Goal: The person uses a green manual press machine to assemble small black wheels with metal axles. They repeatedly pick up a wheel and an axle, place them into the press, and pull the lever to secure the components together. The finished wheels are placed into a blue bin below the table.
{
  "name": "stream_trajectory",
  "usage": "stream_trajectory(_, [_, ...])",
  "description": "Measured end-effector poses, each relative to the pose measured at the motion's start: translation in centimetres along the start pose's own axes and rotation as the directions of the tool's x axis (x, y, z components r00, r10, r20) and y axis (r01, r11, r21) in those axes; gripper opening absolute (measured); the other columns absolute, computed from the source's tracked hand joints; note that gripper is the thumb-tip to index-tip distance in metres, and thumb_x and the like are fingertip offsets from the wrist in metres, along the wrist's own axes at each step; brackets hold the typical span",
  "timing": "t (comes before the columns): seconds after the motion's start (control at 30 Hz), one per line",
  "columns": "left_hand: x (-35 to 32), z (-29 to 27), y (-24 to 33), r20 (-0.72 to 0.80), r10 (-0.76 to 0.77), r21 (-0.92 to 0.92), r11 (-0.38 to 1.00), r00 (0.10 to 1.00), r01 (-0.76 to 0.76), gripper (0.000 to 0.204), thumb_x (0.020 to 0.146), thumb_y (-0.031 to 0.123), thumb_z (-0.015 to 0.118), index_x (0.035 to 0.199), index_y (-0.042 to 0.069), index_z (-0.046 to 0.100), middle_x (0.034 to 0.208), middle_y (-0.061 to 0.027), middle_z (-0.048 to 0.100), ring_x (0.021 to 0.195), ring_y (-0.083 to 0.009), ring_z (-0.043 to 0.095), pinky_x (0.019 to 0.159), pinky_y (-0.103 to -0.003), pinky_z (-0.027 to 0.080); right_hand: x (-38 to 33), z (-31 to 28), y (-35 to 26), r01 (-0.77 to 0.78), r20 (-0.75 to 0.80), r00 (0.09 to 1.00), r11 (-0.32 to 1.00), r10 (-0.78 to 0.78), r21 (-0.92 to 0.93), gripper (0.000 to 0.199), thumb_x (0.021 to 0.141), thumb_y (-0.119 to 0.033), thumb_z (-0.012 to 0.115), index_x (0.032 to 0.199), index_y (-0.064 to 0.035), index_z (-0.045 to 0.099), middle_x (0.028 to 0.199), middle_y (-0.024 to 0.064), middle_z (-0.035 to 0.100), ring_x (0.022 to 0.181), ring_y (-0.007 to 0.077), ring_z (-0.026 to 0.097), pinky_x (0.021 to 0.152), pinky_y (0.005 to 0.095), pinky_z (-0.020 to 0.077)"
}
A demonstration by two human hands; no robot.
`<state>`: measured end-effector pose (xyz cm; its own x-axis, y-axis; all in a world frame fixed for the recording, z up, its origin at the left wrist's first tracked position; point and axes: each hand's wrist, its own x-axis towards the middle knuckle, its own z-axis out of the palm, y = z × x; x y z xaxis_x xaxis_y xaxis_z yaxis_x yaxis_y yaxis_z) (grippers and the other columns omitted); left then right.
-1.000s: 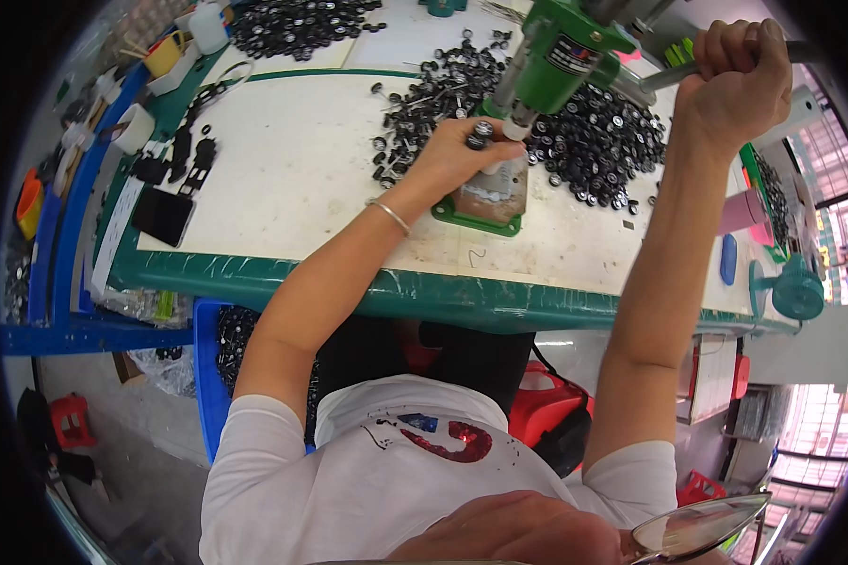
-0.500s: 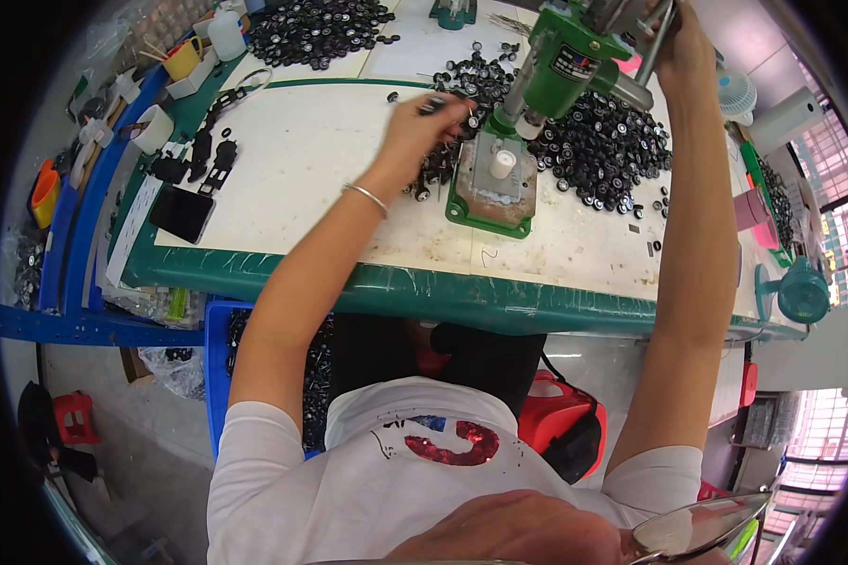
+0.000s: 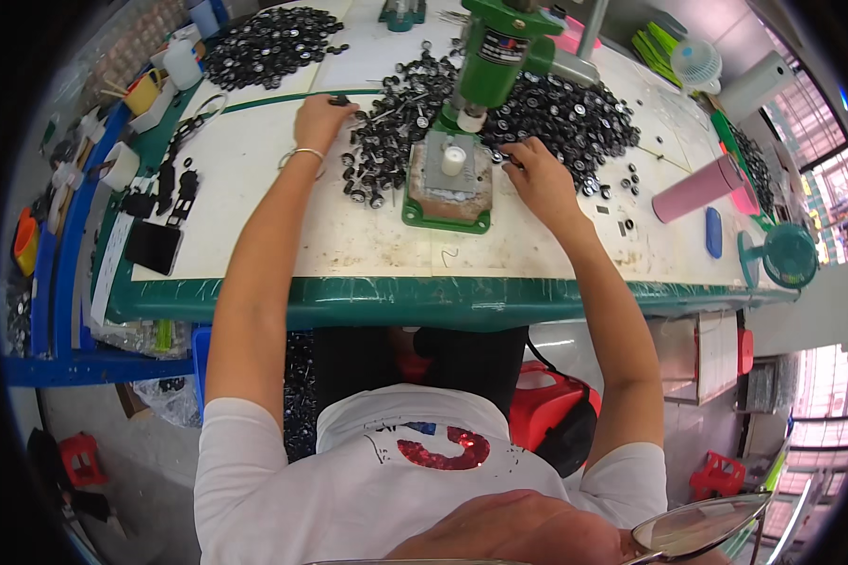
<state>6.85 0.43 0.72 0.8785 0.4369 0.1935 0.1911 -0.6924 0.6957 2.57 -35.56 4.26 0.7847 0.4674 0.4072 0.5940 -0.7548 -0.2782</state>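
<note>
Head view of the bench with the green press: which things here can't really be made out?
- Left hand: whether it grips a part; the fingers curl out of sight.
- Right hand: fingertips buried among the small black parts.
- Green press: its top is cut by the upper edge.
- Single black parts: too small to identify.
- Bench edges: bent and dark toward the fisheye rim.

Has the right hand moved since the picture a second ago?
Yes. The right hand has come down off the press lever and now rests on the table by the green press base, at the pile of small black parts.
</note>
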Motion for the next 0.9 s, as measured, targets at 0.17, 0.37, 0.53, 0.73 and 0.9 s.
stream_trajectory(0.17, [0.3,0.3,-0.7,0.014,0.075,0.149,0.986,0.997,-0.077,0.035,0.069,0.03,0.079,0.089,0.002,0.071,0.074,-0.0132,0.068,0.059,-0.0202,0.064,0.055,-0.032,0.049,0.2,1.8,-0.7,0.036,-0.033,0.999,0.995,-0.04,-0.097,0.013,0.082,-0.013,0.063,0.095,-0.0093,0.063,0.092,0.0086,0.057,0.083,0.029,0.062,0.068,0.0405,0.0508])
stream_trajectory(0.37, [-3.1,-2.1,-1.3,0.102,-0.064,-0.535,0.838,0.993,0.11,0.027,0.072,0.019,0.081,0.09,0.002,0.07,0.069,-0.0014,0.064,0.052,-0.0075,0.05,0.048,-0.022,0.039,0.0,1.1,-0.7,0.061,0.022,0.998,0.987,-0.058,-0.151,0.013,0.082,-0.015,0.065,0.089,-0.0065,0.06,0.09,0.0091,0.059,0.081,0.03,0.062,0.067,0.0403,0.0499])
stream_trajectory(0.53, [-5.8,-4.0,0.3,0.214,-0.08,-0.715,0.666,0.974,0.212,0.024,0.076,0.015,0.079,0.092,0.0,0.07,0.075,-0.0023,0.067,0.058,-0.007,0.054,0.049,-0.02,0.036,0.2,0.1,-1.0,-0.113,0.028,0.994,0.958,0.109,0.263,0.016,0.083,-0.014,0.066,0.095,-0.0038,0.064,0.088,0.0081,0.064,0.075,0.0208,0.061,0.068,0.0321,0.0492])
stream_trajectory(0.73, [-9.4,-4.3,5.7,0.306,0.147,-0.85,0.488,0.94,0.2,0.026,0.086,0.012,0.069,0.107,-0.002,0.066,0.097,-0.0093,0.071,0.086,-0.0095,0.066,0.053,-0.017,0.037,1.5,0.4,-4.7,-0.024,-0.019,0.999,0.772,0.046,0.636,0.028,0.083,-0.015,0.068,0.11,-0.0053,0.067,0.093,0.007,0.065,0.078,0.0148,0.059,0.074,0.027,0.0482])
stream_trajectory(0.9, [-11.6,-2.4,8.7,0.32,0.232,-0.864,0.468,0.919,0.182,0.019,0.08,0.014,0.075,0.093,0.001,0.071,0.081,-0.006,0.07,0.057,-0.0046,0.051,0.05,-0.018,0.037,1.1,1.0,-5.9,-0.022,-0.003,1.0,0.801,0.03,0.598,0.024,0.086,-0.016,0.065,0.108,-0.0076,0.069,0.102,0.0082,0.059,0.084,0.017,0.061,0.075,0.0281,0.0484])
